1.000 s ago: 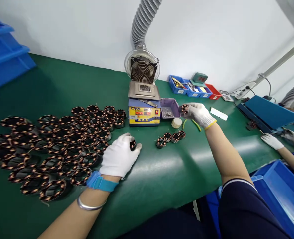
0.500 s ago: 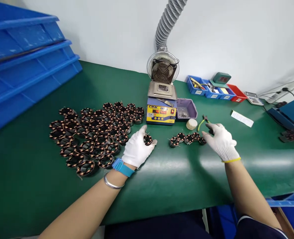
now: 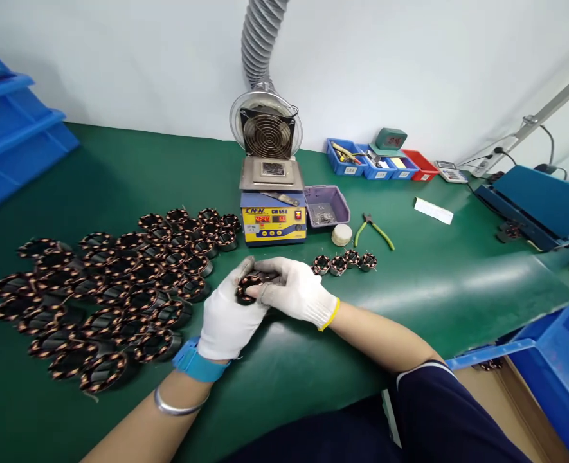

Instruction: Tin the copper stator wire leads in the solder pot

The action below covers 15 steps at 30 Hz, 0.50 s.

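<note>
While one wound ring (image 3: 242, 290) is in hand: the handling is partway along, as far as I can judge, with many rings lying outside the hands; which of them are finished, the view does not settle.
Large group (image 3: 180, 316): dozens of similar rings crowd the table (image 3: 274, 373) to the left of the hands, many touching.
Small group (image 3: 339, 273): a short cluster of smaller rings, with fine wire ends sticking out, sits just beside the right hand, its near end partly hidden by the glove.
Ring and grip: the ring is between the gloves, low over the table or touching it; which one, I cannot tell.
Left hand (image 3: 231, 315): pinching the ring between thumb and fingers from the left.
Right hand (image 3: 298, 289): thumb across the ring's near edge, fingers bent over its far side; whether it shares the hold is unclear.
Yellow-and-blue unit (image 3: 274, 222): beyond the hands, display lit, under a fan.
Pliers (image 3: 383, 236): lying apart from both hands, handles spread, past the pale round pad (image 3: 342, 235).
</note>
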Tool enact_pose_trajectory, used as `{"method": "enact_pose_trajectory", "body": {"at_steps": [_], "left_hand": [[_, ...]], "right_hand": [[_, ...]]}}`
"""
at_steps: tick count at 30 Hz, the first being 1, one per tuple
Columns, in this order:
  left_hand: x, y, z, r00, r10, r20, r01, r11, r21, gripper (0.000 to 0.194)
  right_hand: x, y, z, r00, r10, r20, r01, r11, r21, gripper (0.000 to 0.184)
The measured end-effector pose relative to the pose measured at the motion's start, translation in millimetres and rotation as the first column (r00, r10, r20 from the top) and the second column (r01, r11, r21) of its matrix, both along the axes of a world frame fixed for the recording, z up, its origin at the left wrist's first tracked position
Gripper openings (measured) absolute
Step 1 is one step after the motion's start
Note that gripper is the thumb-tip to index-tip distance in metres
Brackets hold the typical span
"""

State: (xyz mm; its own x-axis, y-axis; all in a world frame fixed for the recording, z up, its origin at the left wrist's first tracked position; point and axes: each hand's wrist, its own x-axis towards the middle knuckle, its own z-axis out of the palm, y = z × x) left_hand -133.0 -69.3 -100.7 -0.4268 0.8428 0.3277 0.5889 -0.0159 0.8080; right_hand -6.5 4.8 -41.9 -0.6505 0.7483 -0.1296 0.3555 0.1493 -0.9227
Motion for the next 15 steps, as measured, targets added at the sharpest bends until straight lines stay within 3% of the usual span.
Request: {"method": "enact_pose_trajectory", "body": {"at_steps": [2,5,8,10,11,13,15], "left_hand": [[-2.1,2.5,-7.6,0.995,-0.010,0.103,0.009,1.000,0.007,0.064],[-0.6,4.5,-13.7,0.980,-0.077,0.185,0.068,0.996,0.054,0.073],[2.3,4.9,-10.8,0.959,-0.084,0.269,0.070,0.996,0.063,0.073],[1.9,5.0,-5.0,0.955,-0.047,0.294,0.043,0.999,0.018,0.056],[1.0,5.2,-1.4,0.948,-0.039,0.316,0.048,0.999,-0.020,0.042],[-1.9,5.7,6.9,0.908,-0.090,0.409,0.138,0.987,-0.089,0.023],[-5.4,5.8,15.7,0.823,-0.168,0.543,0.269,0.956,-0.113,0.020]], "right_hand": [[2.1,-0.8,-0.2,0.998,0.053,0.024,-0.055,0.995,0.080,0.054],[7.1,-1.2,-1.5,0.998,0.045,0.044,-0.056,0.962,0.266,0.051],[11.3,-0.5,-3.2,0.995,0.035,0.093,-0.082,0.827,0.557,0.052],[13.2,0.8,-3.9,0.992,0.048,0.115,-0.114,0.715,0.690,0.051],[14.0,1.7,-3.9,0.992,0.044,0.118,-0.116,0.685,0.719,0.050],[15.5,3.8,-3.3,0.994,0.016,0.106,-0.087,0.690,0.719,0.050],[16.7,6.5,-2.5,0.997,-0.015,0.081,-0.043,0.745,0.665,0.050]]}}
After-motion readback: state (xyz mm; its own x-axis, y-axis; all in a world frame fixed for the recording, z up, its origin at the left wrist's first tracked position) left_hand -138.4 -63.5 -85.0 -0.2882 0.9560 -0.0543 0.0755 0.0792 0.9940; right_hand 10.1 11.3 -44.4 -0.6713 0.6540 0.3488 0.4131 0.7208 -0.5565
